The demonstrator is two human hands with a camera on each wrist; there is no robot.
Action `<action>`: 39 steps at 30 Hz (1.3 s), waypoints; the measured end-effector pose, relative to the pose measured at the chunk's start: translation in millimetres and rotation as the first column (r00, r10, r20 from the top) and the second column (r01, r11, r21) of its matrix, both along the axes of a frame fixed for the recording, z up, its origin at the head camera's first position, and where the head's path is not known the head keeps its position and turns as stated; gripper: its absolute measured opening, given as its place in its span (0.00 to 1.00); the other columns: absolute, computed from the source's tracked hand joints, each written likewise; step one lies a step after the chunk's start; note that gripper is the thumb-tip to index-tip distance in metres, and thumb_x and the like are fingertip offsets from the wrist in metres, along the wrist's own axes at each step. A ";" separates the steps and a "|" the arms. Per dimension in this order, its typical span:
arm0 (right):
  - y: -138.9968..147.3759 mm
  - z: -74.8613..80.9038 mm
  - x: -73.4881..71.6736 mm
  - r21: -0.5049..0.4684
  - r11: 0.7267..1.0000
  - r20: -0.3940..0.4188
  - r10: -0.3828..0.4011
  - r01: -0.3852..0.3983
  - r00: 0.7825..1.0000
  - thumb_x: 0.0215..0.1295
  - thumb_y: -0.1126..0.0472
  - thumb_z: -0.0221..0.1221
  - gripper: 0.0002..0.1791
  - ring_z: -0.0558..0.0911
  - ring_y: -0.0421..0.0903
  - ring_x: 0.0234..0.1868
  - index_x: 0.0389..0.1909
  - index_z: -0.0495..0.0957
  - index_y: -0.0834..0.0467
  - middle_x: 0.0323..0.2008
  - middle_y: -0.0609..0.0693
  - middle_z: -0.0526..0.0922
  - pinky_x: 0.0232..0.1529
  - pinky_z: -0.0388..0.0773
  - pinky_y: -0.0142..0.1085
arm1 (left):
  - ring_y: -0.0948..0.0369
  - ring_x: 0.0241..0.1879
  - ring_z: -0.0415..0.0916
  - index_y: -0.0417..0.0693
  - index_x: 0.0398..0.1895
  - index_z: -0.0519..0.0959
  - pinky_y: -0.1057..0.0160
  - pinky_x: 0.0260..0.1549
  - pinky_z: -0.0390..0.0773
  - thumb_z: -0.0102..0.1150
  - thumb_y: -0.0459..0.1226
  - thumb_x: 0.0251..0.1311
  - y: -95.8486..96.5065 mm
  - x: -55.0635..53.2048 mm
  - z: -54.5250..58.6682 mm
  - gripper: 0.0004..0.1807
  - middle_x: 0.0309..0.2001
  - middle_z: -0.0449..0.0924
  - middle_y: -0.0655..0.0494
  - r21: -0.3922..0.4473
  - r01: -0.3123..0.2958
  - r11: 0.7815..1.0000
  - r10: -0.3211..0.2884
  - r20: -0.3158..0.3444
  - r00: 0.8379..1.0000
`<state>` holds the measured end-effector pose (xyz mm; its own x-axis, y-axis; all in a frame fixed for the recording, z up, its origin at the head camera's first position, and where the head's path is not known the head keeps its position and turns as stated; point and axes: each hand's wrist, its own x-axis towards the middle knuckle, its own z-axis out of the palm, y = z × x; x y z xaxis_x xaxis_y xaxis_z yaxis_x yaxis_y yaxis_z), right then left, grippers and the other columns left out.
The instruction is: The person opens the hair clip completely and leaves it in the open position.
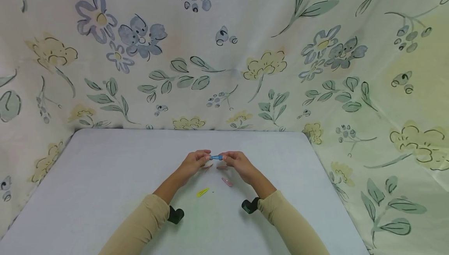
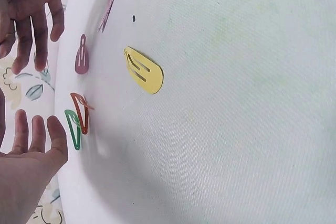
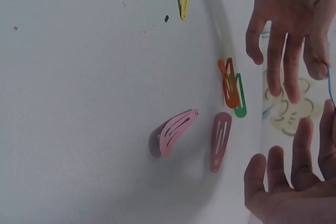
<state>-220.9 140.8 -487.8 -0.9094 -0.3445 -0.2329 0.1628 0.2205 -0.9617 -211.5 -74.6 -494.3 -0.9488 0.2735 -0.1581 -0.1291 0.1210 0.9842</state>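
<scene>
A blue snap hair clip (image 1: pixel 216 157) is stretched between both hands above the table. The left hand (image 1: pixel 192 165) pinches one end of it between thumb and index finger. At its other end the right hand (image 1: pixel 243 164) pinches it the same way. In the right wrist view only a thin blue edge of this clip (image 3: pixel 330 85) shows. Below the hands lie an orange clip (image 3: pixel 231 87), a green clip (image 3: pixel 240 98) and a mauve clip (image 3: pixel 220 140). Nearer the person are a pink clip (image 1: pixel 227 182) and a yellow clip (image 1: pixel 202 192).
The white table (image 1: pixel 115 177) reaches back to a floral cloth (image 1: pixel 224 107) that hangs behind and at the sides. A tiny dark speck (image 2: pixel 134 18) lies near the yellow clip. Dark wrist cameras (image 1: pixel 176 215) stick out by the sleeves.
</scene>
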 end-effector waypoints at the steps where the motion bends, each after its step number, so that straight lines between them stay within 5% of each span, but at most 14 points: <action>1: 0.0 0.0 -0.1 0.000 1.000 0.000 -0.001 0.001 1.000 0.76 0.58 0.53 0.17 0.74 0.59 0.63 0.51 0.79 0.67 0.55 0.64 0.80 0.66 0.66 0.52 | 0.45 0.71 0.59 0.25 0.46 0.78 0.48 0.64 0.68 0.53 0.36 0.73 0.0 0.1 0.3 0.16 0.68 0.68 0.43 0.002 -0.002 1.000 0.002 0.002 1.000; 11: -0.1 -1.8 -1.6 -0.012 1.000 -0.010 0.002 -0.002 1.000 0.76 0.58 0.53 0.17 0.73 0.61 0.62 0.51 0.79 0.68 0.55 0.66 0.79 0.65 0.67 0.51 | 0.45 0.71 0.60 0.25 0.46 0.79 0.49 0.62 0.69 0.53 0.36 0.73 0.9 -0.3 -0.9 0.17 0.68 0.68 0.44 0.018 -0.019 1.000 0.018 0.020 1.000; 21: -0.7 -1.9 -1.2 -0.009 1.000 -0.008 -0.019 0.019 1.000 0.75 0.58 0.55 0.16 0.72 0.60 0.63 0.50 0.81 0.66 0.52 0.53 0.83 0.64 0.68 0.51 | 0.46 0.70 0.60 0.24 0.46 0.78 0.51 0.62 0.69 0.52 0.34 0.73 1.3 1.5 -0.8 0.16 0.67 0.68 0.43 0.032 -0.020 0.999 0.020 0.010 1.000; 39: -0.9 -3.9 -1.9 -0.008 0.999 0.001 -0.039 0.039 0.999 0.74 0.60 0.55 0.14 0.74 0.59 0.59 0.49 0.81 0.66 0.50 0.57 0.83 0.63 0.68 0.53 | 0.47 0.69 0.62 0.26 0.46 0.79 0.50 0.62 0.70 0.53 0.34 0.73 3.3 -0.5 -4.7 0.15 0.66 0.69 0.44 0.026 -0.043 0.999 0.042 0.036 0.998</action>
<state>-222.8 139.8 -491.8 -0.9220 -0.3106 -0.2312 0.1720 0.2062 -0.9633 -212.0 -71.3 -499.1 -0.9536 0.2380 -0.1846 -0.1680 0.0884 0.9818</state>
